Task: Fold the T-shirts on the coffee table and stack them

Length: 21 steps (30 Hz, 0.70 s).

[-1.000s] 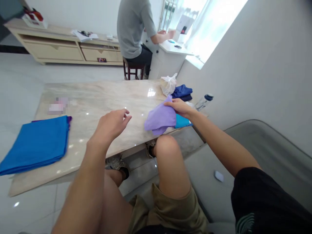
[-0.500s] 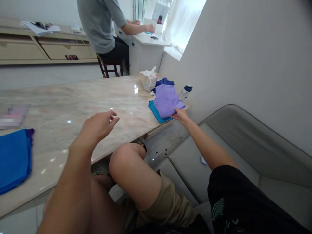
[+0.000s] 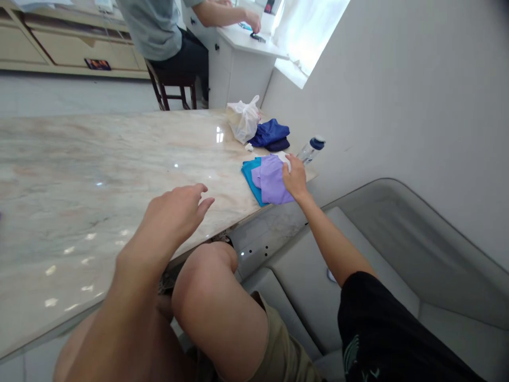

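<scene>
Purple cloth (image 3: 273,180) lies shifted right, onto teal cloth (image 3: 250,179) at table (image 3: 119,164) edge; right hand (image 3: 295,179) touching, pinch unclear; left hand (image 3: 174,215) empty, thumb parted; bottle (image 3: 312,150), blue bundle (image 3: 271,133), plastic bag (image 3: 243,120) crowd behind.

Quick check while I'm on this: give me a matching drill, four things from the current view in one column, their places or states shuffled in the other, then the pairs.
Column one:
1. Purple cloth
2. Bag
3. Bottle
4. Left hand

Column two:
A. Clear, with a dark blue cap
B. Holding nothing, above the table
C. Lying on the teal cloth
D. White, beside the blue cloth

Pairs: 1-C, 2-D, 3-A, 4-B
</scene>
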{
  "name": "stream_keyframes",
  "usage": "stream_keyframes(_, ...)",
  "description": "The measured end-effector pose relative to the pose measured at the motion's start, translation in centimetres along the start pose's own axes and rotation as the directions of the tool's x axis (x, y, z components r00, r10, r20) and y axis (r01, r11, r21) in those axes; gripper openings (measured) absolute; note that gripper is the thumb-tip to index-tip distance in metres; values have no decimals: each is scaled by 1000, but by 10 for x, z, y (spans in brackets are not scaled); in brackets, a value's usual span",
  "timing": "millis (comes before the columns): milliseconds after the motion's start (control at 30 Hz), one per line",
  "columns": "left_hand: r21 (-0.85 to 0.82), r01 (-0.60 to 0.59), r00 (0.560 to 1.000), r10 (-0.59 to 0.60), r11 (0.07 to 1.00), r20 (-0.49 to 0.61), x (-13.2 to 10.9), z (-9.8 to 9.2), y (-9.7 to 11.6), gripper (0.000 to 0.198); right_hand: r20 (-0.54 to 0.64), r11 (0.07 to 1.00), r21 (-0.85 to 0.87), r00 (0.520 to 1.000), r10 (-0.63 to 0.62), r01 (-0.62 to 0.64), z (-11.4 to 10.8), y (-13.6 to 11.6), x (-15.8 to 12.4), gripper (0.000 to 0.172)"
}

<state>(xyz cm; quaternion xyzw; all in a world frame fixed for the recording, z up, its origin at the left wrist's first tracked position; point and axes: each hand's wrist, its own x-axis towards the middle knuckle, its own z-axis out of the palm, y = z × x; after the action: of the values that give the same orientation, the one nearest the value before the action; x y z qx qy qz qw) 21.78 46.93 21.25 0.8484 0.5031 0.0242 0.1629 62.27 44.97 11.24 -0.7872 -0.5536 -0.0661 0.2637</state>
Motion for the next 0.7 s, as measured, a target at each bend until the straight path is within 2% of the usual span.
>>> stream_keyframes(133, 14, -17, 1000, 17, 1000, 1, 3, 10, 3, 44, 249, 984, -176, 968, 26, 19, 68, -21, -7, 71)
stream_keyframes(200, 28, 10, 1000, -11, 1000, 22, 3, 12, 1, 41, 312, 974, -218, 950, 13, 58, 87, -23, -17, 77)
stream_keyframes(267, 49, 38, 998, -40, 998, 46, 3, 14, -4, 41, 329, 970, -232, 944, 3, 78, 93, -20, -21, 77)
stream_keyframes(433, 64, 60, 996, -64, 996, 67, 7, 12, -17, 45, 352, 973, -223, 936, 29, 53, 79, -22, -11, 76)
stream_keyframes(533, 67, 81, 996, -83, 994, 30, -2, 7, -19, 45, 422, 985, -173, 902, 89, -16, 59, -50, -14, 76)
stream_keyframes(600, 56, 118, 992, -116, 991, -49, -27, 8, -22, 45, 486, 999, -15, 873, 37, -34, 37, -85, -40, 70)
stream_keyframes(633, 51, 147, 984, -141, 988, -109, -48, 12, -25, 45, 508, 991, 130, 860, -53, -16, 24, -104, -63, 69)
stream_keyframes(700, 61, 231, 950, -212, 971, -229, -104, 29, -29, 45, 420, 895, 442, 866, -271, 65, -7, -141, -127, 66)
